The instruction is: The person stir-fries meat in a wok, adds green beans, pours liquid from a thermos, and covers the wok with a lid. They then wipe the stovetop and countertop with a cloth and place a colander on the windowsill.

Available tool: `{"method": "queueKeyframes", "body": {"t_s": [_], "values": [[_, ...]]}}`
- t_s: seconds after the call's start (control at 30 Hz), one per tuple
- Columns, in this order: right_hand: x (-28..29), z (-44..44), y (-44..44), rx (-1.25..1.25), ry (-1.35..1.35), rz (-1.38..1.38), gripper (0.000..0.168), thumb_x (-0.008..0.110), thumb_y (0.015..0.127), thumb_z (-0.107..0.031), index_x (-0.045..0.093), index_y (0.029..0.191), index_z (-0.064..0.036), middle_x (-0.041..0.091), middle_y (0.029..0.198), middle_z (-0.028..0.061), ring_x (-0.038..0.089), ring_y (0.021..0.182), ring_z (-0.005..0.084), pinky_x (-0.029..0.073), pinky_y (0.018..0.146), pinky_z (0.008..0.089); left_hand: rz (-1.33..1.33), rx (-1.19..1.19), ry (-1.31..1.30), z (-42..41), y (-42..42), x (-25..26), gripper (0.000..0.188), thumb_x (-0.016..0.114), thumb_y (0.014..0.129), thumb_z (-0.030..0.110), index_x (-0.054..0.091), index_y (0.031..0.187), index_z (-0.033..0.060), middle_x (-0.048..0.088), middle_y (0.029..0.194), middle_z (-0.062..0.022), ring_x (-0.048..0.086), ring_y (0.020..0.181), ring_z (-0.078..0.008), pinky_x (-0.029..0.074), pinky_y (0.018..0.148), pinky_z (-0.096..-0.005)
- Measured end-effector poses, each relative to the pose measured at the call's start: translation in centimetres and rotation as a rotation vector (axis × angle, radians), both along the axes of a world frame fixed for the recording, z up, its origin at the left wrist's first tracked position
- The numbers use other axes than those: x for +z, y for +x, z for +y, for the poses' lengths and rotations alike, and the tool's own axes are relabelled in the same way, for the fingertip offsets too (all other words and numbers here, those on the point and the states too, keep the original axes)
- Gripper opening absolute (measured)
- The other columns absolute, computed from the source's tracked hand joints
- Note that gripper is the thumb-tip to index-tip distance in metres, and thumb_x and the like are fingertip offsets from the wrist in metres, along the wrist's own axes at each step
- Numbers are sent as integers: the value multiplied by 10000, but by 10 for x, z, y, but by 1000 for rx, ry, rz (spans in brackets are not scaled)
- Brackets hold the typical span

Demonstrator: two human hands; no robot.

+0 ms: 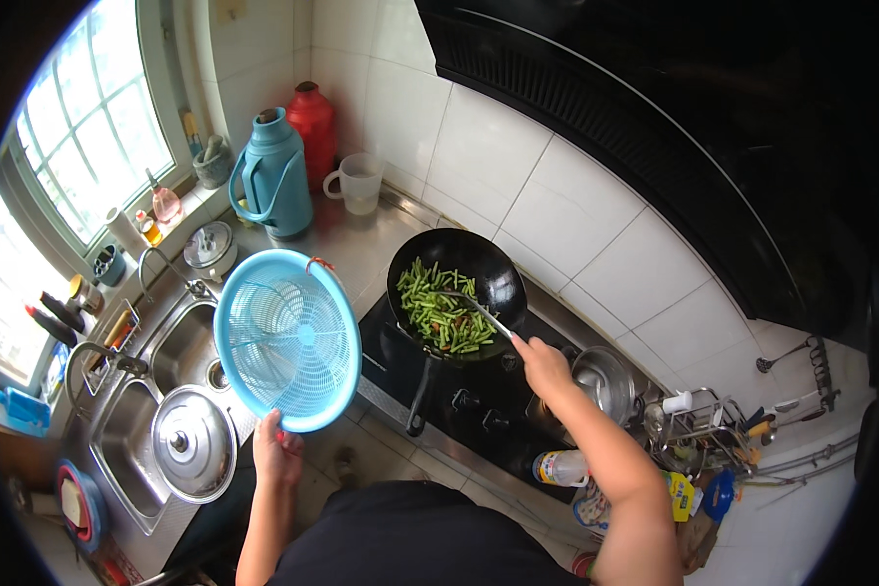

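Note:
My left hand [277,448] grips the rim of a light-blue plastic colander [306,335], tilted so that its inside faces me. I see no food in it. A bit of red shows at the fingers of this hand. In my right hand [540,359] is a metal spatula [488,316], its blade end down among cut green beans [443,311]. The beans, with a few brownish-red bits, lie in a black wok [504,282] on the black gas stove [439,410]. The wok's handle [420,395] points towards me.
A double steel sink [121,439] with a pot lid [194,443] on it is at left. Behind the colander stand a blue thermos flask [275,176], a red one [313,124] and a plastic jug [360,183]. A glass-like pot [602,377] and a bottle [560,467] sit right.

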State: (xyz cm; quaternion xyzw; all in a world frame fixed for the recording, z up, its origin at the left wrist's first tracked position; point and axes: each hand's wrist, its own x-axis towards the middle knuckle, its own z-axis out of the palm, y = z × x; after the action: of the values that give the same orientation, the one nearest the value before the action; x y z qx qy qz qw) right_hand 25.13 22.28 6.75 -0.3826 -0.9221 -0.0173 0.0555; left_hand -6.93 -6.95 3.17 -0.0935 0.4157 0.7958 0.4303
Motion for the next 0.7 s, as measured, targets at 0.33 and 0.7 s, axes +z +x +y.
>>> {"method": "queueKeyframes", "body": {"t_s": [0.33,0.7], "values": [[150,-80,-7,-61,-155,12,288,480,740,-7,636,960,-110,518,719,135,540,678,322,435,598,408,62,-51,-32,6,-6,1,109,515,842,166,415,802,149,363,563,52,331,411,-50,272,409,-202],[55,-62,-29,-207,-5,59,356,515,749,-31,564,1095,-100,536,714,144,576,626,314,472,549,396,93,-35,-39,4,-6,5,125,524,843,144,408,796,141,365,566,53,330,411,-43,260,389,-184]]}}
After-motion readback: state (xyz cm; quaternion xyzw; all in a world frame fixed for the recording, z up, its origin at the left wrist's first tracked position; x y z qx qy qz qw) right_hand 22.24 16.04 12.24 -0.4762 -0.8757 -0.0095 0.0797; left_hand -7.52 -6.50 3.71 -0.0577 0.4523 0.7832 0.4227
